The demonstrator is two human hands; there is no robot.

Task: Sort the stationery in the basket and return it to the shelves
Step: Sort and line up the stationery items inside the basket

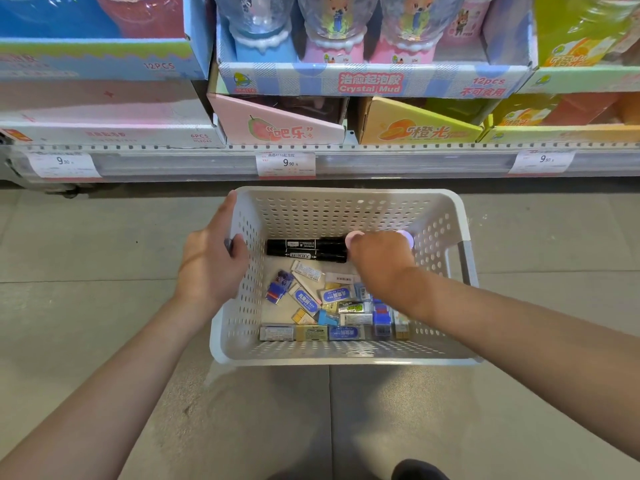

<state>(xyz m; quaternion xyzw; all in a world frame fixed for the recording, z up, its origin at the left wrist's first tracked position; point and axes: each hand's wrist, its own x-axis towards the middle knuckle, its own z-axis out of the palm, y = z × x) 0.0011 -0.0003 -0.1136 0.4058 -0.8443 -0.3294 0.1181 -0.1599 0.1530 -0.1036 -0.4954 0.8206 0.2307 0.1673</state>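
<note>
Left hand (211,261) grips the basket (450,216) at its 9 o'clock rim, thumb over the edge. Two black markers (304,250) lie side by side toward the 12 o'clock wall; erasers (332,306) are heaped from centre to 6 o'clock. Right hand (379,259) is down at the markers' right end, fingers curled under and hidden, so cannot tell if it is holding anything. Risk: one-sided hold lets the basket tip, contents slide. Risk: blind grab lifts one marker, other rolls off.
</note>
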